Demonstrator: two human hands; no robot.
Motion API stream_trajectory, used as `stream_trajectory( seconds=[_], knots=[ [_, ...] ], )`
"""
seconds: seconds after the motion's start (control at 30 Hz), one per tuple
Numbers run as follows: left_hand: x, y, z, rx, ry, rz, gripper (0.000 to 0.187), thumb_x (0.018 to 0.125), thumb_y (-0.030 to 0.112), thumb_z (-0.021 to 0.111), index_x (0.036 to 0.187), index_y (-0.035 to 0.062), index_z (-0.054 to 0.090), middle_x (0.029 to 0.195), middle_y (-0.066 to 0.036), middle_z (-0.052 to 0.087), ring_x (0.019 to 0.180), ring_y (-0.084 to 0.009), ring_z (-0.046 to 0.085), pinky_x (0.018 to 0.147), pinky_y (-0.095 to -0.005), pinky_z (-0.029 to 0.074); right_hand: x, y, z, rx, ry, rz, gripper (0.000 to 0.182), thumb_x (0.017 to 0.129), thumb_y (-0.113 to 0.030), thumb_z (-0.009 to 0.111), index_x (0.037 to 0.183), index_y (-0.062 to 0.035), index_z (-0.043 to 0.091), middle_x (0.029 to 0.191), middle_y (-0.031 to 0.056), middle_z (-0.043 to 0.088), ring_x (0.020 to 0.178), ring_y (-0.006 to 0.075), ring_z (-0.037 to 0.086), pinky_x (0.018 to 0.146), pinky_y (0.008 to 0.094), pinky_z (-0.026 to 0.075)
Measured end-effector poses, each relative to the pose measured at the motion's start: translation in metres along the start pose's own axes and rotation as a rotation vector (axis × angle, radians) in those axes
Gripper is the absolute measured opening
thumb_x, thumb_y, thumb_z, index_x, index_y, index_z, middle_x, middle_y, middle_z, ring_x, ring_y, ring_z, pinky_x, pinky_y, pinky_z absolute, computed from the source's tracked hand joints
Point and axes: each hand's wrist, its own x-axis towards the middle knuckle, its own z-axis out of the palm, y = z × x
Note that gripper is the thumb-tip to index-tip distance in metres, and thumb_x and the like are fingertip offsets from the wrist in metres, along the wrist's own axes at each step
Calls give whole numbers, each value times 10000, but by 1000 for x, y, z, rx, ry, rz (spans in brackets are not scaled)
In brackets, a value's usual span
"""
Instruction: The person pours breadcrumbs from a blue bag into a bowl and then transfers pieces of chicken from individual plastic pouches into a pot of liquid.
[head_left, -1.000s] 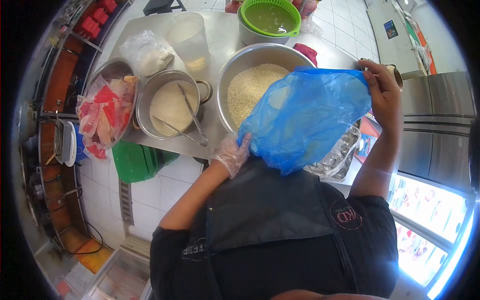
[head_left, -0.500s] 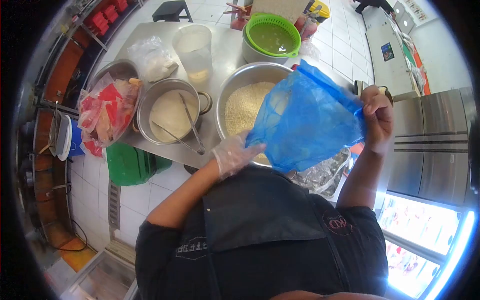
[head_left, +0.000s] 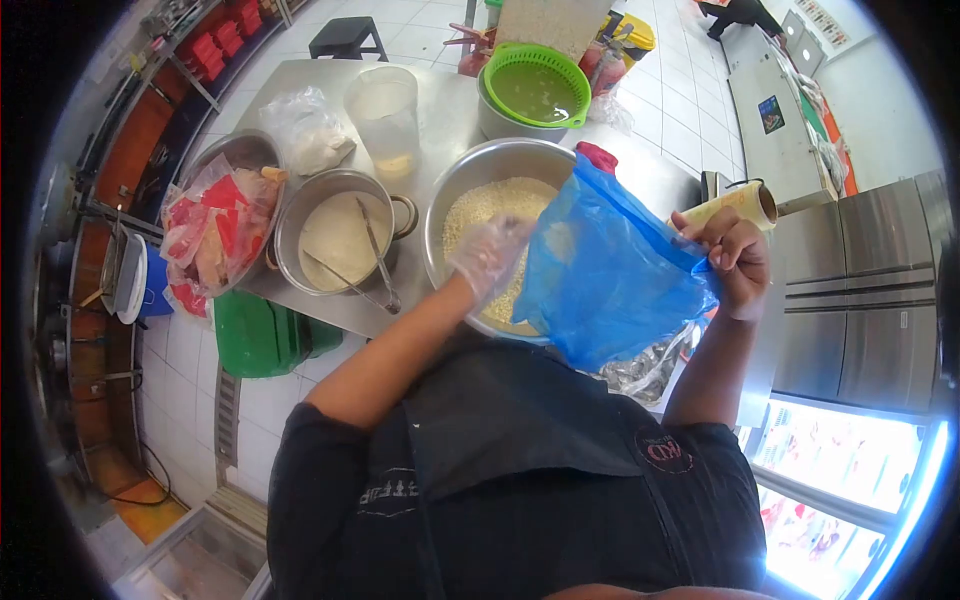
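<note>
A blue plastic bag (head_left: 615, 270) hangs by its upper edge from my right hand (head_left: 738, 255), which is bare and pinched around it. My left hand (head_left: 492, 258), in a clear plastic glove, is over the large metal bowl (head_left: 440, 190), beside the bag's left side. Its fingers are smeared by motion, so I cannot tell whether they hold anything. Pale yellow crumbs (head_left: 510, 200) fill the lower part of the bowl. Left of it stands a metal pot (head_left: 290, 262) of cream-coloured batter (head_left: 340, 235), with metal tongs (head_left: 375, 245) resting in it.
A bowl with a clear, red-printed bag (head_left: 222, 215) stands at the table's left. Behind are a clear plastic pitcher (head_left: 388, 125), a knotted bag (head_left: 318, 145) and a green colander (head_left: 537, 85). A roll of wrap (head_left: 745, 205) lies right, and a green bin (head_left: 262, 335) sits below.
My left hand has let go of the bag's lower left side and moved up over the crumbs. The bag hangs from my right hand, slightly lower and turned.
</note>
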Motion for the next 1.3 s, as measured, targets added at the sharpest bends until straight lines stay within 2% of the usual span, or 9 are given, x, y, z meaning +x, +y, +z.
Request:
stream_trajectory(
  seconds=[0.07,0.17,0.23,0.47,0.53,0.77,0.97,1.17,1.3],
  knots=[
    [29,-12,10,78,68,181,554,1006,494,542,1300,37,652,1077,-137,745,957,-240,690,880,-374,514,1,3,1,1,-11,3,128,981,28,538,926,-86,555,948,85,519,1058,317,677,1136,596,400],
    [36,17,8,-319,-97,-56,560,997,482,578,1310,24,653,1135,-142,739,1024,-209,679,919,-342,504,1,8,2,-23,-19,29,134,982,39,528,930,-83,552,952,82,518,1065,314,676,1137,593,399],
    [46,15,5,-285,-65,41,540,1001,475,588,1302,32,662,1159,-109,729,1031,-202,663,940,-339,492,0,10,1,-44,-7,50,133,981,48,525,937,-74,552,954,80,521,1068,312,673,1142,595,392],
    [74,-1,-8,65,134,146,370,1006,327,640,1246,52,701,1064,-59,741,976,-168,650,932,-306,483,-23,26,-13,-339,292,319,48,1023,-27,549,1018,-66,575,989,4,554,857,85,568,828,254,467],
    [74,-16,-3,-205,126,199,351,1015,299,630,1255,50,688,1107,-57,728,999,-151,637,937,-302,479,-30,34,-12,-294,426,451,30,1028,-49,559,1029,-70,579,979,-23,563,823,46,525,744,198,421],
    [50,-64,32,-454,-8,13,394,1045,302,584,1344,46,571,1150,-73,647,1032,-177,594,958,-329,456,-21,55,-19,-291,558,399,26,1022,-80,596,1045,-72,588,967,-24,579,816,55,557,725,198,451],
    [7,2,13,-481,157,282,331,1045,267,593,1288,43,593,1086,-52,664,995,-152,587,923,-317,468,-21,50,-18,-103,716,284,47,1014,-64,601,1054,-57,577,963,21,597,800,136,645,687,305,596],
    [-13,34,-18,-455,200,467,315,1033,280,621,1228,33,636,1074,-47,685,939,-132,603,881,-298,487,-21,39,-13,-145,742,33,57,1015,-71,612,1047,-57,567,979,46,586,831,145,606,717,298,560],
    [-14,68,-33,-520,182,246,309,1021,296,644,1170,27,671,972,-32,688,866,-107,593,816,-263,485,-22,36,-7,-190,673,-62,44,1020,-54,594,1042,-56,556,993,58,573,853,142,563,740,300,526]
  ],
)
